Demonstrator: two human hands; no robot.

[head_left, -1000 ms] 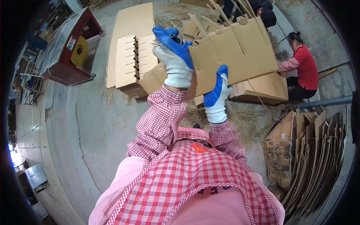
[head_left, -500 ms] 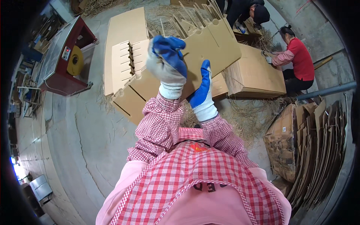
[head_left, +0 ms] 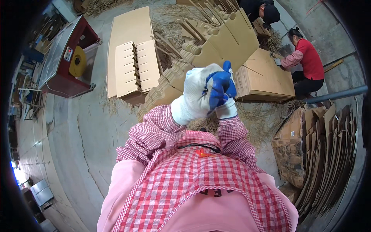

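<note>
Before me a slanting stack of die-cut cardboard sheets (head_left: 222,48) shows notched, fanned-out edges and long thin slits. My left hand (head_left: 205,91), in a white and blue glove, is closed in front of the stack's near side. Whatever its curled fingers hold, if anything, is hidden. My right hand (head_left: 230,91) wears the same kind of glove and sits directly behind the left. Mostly its white cuff and some blue show, and its fingers are largely covered. Thin cardboard strips (head_left: 189,31) stick out beyond the stack's far edge.
At left stands a red machine (head_left: 63,58) with a yellow wheel. Slotted cardboard sheets (head_left: 125,71) lie beyond my left arm. A co-worker in red (head_left: 309,62) crouches by another cardboard pile (head_left: 266,75); a second person (head_left: 255,9) bends nearby. Upright cardboard (head_left: 328,150) leans at right.
My left hand has swung right and down, crossing in front of my right hand. The cardboard stack has shifted toward the upper right, and its layered edges now show.
</note>
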